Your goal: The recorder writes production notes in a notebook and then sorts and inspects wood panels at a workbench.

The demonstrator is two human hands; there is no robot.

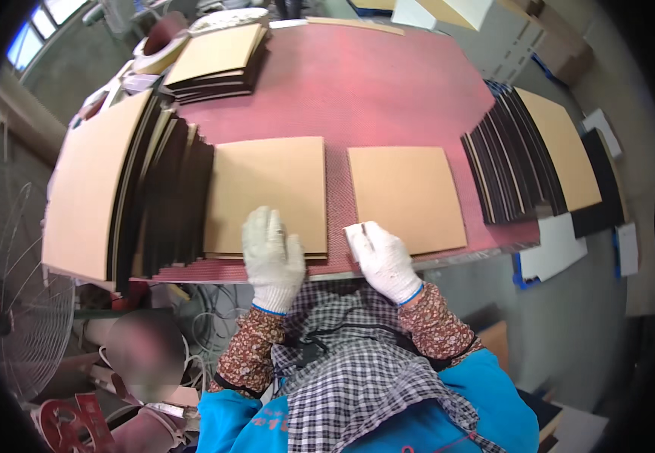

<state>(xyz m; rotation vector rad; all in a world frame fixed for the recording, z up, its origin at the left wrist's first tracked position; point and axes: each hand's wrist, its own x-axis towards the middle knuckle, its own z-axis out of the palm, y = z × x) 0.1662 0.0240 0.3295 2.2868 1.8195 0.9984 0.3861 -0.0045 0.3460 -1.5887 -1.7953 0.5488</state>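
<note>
The left hand (272,255), wearing a white knit glove, is resting flat on the near edge of a low stack of square tan cardboard sheets (269,195) lying on the red-topped worktable (373,83). The right hand (385,260), gloved alike, is gripping a small white scraper-like tool (358,235) beside a single tan cardboard square (405,196). Fanned dark-edged cardboard sheets (527,155) are leaning at the right, and taller leaning boards (120,189) are standing at the left.

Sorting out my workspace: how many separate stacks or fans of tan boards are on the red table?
5: a small pile under the left hand, a board by the right hand, a fan at left, a fan at right, a stack far back. More may lie hidden.
</note>
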